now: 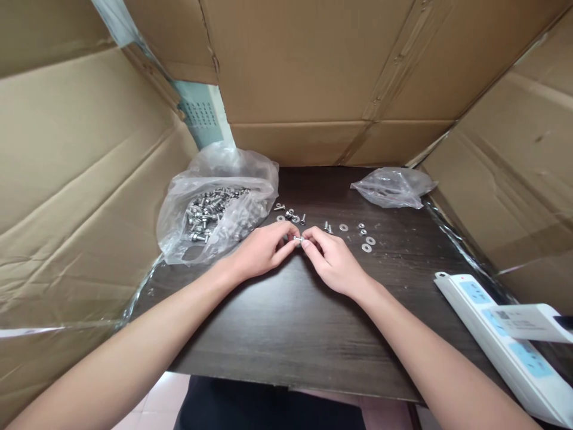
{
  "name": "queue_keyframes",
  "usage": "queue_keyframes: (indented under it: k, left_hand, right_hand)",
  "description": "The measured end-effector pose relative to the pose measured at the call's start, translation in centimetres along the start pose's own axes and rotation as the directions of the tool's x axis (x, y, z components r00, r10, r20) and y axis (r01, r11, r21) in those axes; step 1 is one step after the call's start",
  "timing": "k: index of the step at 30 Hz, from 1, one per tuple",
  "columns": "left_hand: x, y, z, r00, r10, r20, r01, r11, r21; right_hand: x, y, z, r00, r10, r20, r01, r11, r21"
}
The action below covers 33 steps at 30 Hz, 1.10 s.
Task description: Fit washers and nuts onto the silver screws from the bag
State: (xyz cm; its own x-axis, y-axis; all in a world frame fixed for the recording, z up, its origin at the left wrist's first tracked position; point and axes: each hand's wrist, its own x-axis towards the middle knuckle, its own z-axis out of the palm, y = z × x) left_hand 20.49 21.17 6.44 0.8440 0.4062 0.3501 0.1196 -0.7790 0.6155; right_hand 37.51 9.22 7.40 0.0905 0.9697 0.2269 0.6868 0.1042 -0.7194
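Between my two hands, just above the dark table, is a small metal bolt [298, 239]. My left hand [268, 248] pinches one end of it with thumb and forefinger. At the other end, the fingertips of my right hand [331, 257] are closed on the bolt; whether a nut or washer sits there is too small to tell. Beyond my hands lie loose bolts [303, 220] and a washer [280, 219]. Right of my right hand are flat washers [367, 248] and small nuts [363, 232].
An open plastic bag [179, 209] full of bolts stands at the left. A second clear bag [394, 186] lies at the back right. A white power strip [501, 340] with a plugged-in adapter runs along the right. Cardboard walls [304, 65] enclose the table [286, 334].
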Motion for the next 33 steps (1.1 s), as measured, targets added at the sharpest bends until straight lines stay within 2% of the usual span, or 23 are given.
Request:
queue_keyframes:
  k: [10,33]
  left_hand:
    - [0.05,0.05,-0.13,1.0,-0.002,-0.006,0.002,1.0,-0.003]
    - [0.12,0.2,-0.02,1.0,0.006,-0.015,-0.006,1.0,0.018]
  right_hand:
    - [-0.03,0.19,0.19,1.0,0.017,0.006,-0.017,0.999,0.036]
    - [-0.12,0.19,0.08,1.0,0.018,0.024,-0.018,1.0,0.003]
